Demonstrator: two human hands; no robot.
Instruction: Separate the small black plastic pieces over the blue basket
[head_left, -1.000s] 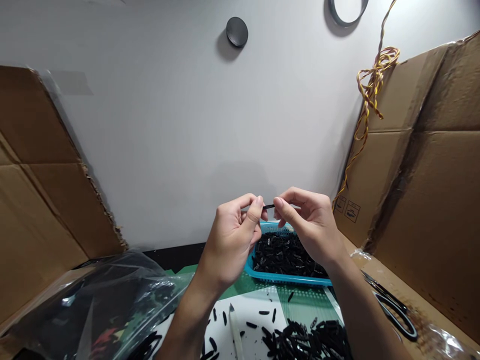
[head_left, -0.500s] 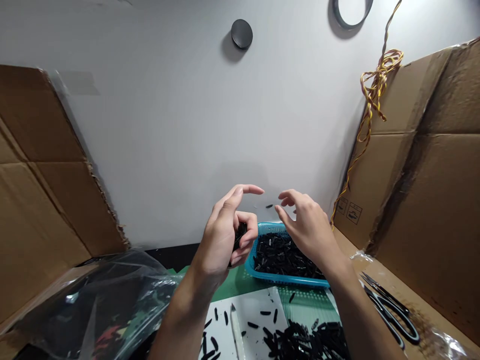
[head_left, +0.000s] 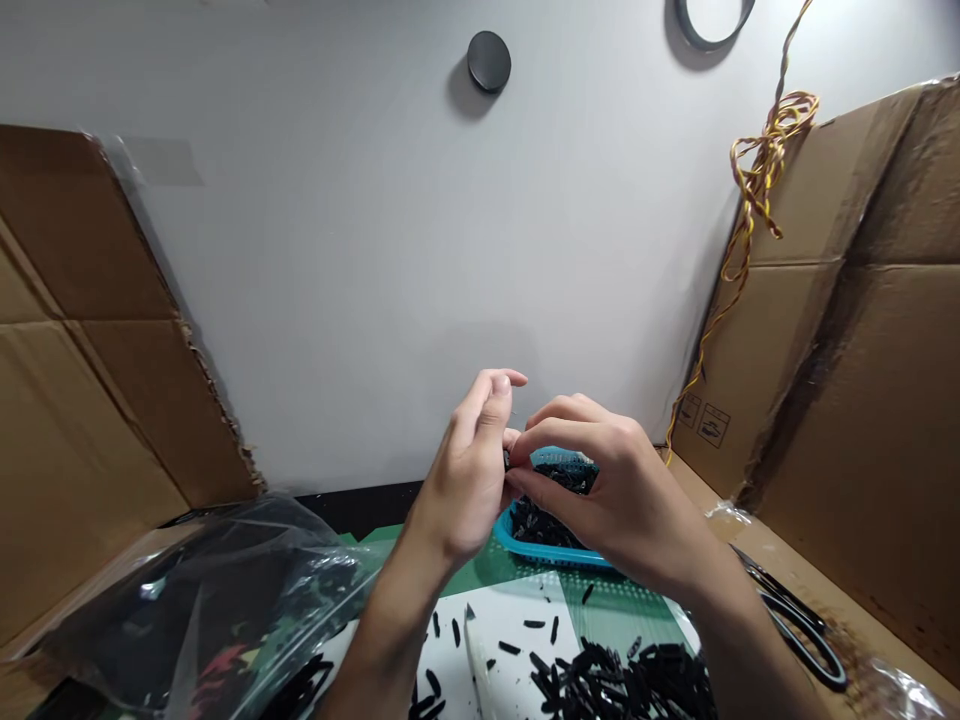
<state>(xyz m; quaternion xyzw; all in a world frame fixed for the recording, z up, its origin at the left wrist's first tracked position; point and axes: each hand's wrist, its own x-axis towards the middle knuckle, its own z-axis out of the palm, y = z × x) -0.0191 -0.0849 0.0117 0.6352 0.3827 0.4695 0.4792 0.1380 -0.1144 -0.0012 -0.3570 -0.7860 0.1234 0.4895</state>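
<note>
My left hand is raised over the work surface, its lower fingers curled round small black pieces, mostly hidden now by the palm. Its index finger and thumb point upward. Thumb and fingers of my right hand pinch together at the left hand's curled fingers, where a bit of a dark piece shows. Behind and below both hands stands a blue plastic basket filled with small black slivers. A heap of similar slim black pieces lies in front of it.
White paper bears scattered black pieces and a white pen-like tool with a dark tip. Black-handled scissors lie at right. A clear plastic bag sits left. Cardboard walls flank both sides; twisted yellow-brown wire hangs at right.
My right hand has moved left and closed into a pinch at my left hand. A small black piece seen in the air between the hands no longer shows. The view has shifted slightly.
</note>
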